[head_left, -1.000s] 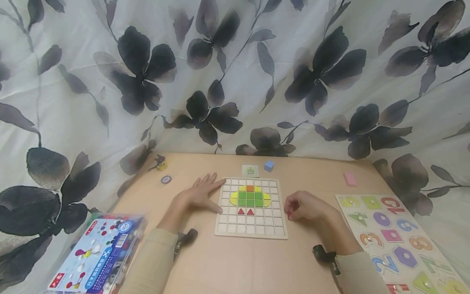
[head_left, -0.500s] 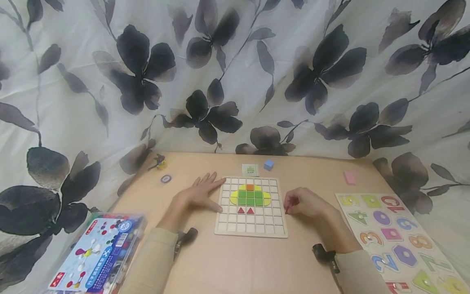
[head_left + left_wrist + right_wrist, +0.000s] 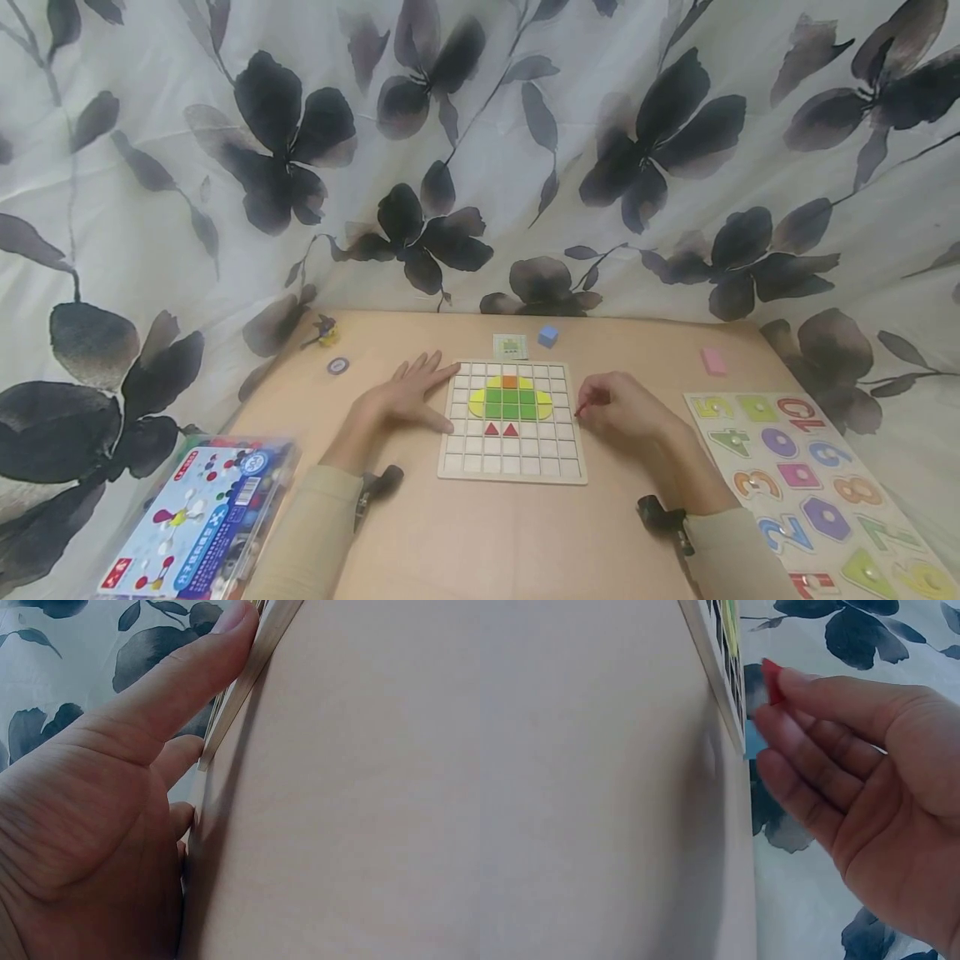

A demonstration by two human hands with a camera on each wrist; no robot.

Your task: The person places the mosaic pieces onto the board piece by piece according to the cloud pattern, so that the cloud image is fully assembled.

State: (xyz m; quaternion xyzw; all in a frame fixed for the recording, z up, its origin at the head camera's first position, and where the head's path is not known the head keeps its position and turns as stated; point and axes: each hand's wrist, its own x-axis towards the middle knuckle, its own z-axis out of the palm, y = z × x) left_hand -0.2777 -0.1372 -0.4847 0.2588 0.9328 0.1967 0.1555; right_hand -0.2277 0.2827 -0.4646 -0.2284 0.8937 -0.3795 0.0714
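A white gridded board (image 3: 525, 468) lies on the table in the head view. Green square tiles (image 3: 512, 404), yellow rounded ones, an orange square (image 3: 510, 382) and two red triangles (image 3: 491, 430) sit in its cells. My left hand (image 3: 405, 398) rests at the board's left edge, fingers spread, with the thumb on the rim in the left wrist view. Just off the right edge, my right hand (image 3: 622, 407) pinches a small red tile (image 3: 772, 681) between thumb and fingertip. That tile has a pointed corner; the fingers hide part of it.
Behind the board lie a small pattern card (image 3: 511, 347) and a blue cube (image 3: 548, 337). A pink block (image 3: 714, 362) and a number puzzle board are at right. At left stand a plastic box (image 3: 202, 517), a grey ring (image 3: 338, 366) and a small yellow toy (image 3: 327, 333).
My right hand has risen slightly and moved a little toward the board with the red tile, which now shows more. The left hand has stayed in place.
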